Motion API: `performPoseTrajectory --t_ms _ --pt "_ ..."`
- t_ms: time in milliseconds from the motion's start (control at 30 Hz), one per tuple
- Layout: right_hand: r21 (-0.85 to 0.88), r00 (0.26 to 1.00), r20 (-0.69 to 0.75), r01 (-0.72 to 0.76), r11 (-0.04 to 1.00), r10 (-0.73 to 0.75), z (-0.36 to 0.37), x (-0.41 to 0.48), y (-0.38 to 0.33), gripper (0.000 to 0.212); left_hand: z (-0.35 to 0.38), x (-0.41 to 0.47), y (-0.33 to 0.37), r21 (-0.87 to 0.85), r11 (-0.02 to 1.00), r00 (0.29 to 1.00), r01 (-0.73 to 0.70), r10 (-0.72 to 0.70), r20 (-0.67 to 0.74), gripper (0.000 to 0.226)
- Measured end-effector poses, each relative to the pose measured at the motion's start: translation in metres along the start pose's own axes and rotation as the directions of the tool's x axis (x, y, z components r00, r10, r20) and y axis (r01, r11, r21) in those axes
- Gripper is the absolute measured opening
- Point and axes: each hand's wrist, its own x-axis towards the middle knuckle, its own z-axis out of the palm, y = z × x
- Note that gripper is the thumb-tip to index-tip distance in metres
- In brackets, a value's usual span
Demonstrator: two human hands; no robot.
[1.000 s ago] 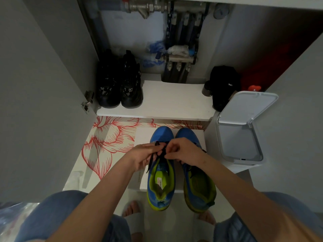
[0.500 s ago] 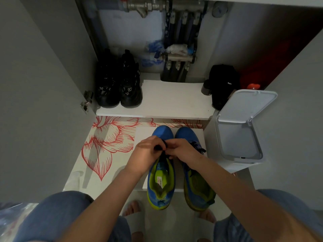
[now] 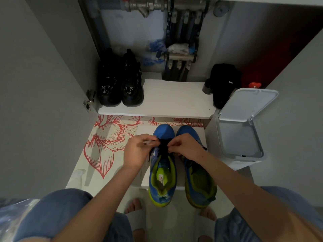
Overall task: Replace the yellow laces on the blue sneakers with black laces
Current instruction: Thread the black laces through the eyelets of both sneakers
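Blue sneakers stand side by side on a flat white box, toes pointing away from the person. Their lining is yellow-green and looks soft, and the toe caps are smooth.

The open cupboard holds a white shelf, well beyond the fingers. On it stands a pair of black shoes with thick soles, and far from them a black bag of soft cloth. Behind are metal pipes. A white plastic bin stands to the right of the right hand, with its lid tilted up. The inside looks grey and smooth, and I cannot tell if something lies in it.

The black lace sits on the sneaker at the person's left side, near its toe, exactly between the two hands. The left hand has its fingers curled together and pinches the lace from the left. A thin pale tip shows at its fingers, but it is blurred. The right hand pinches the lace from the right with bent fingers. It lies partly over the second sneaker, which already carries dark lacing just below this hand.

Left of the left hand lies a sheet printed with large red flowers.
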Motion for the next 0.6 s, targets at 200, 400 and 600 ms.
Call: performPoseTrajectory --t_ms 200,400,600 --pt "-0.347 0.998 0.063 0.010 0.938 0.013 -0.010 -0.009 0.004 0.020 -0.017 -0.008 0.000 -0.367 0.708 0.788 0.603 -0.600 0.136 0.016" --pt "-0.501 0.998 0.055 0.026 0.865 0.001 -0.012 -0.012 0.004 0.021 -0.018 -0.010 0.006 -0.426 0.612 0.735 0.667 -0.636 0.236 0.028" --pt "-0.609 0.998 0.057 0.028 0.793 0.008 -0.012 -0.013 0.005 0.018 -0.012 -0.006 -0.001 -0.506 0.538 0.701 0.675 -0.681 0.212 0.021"
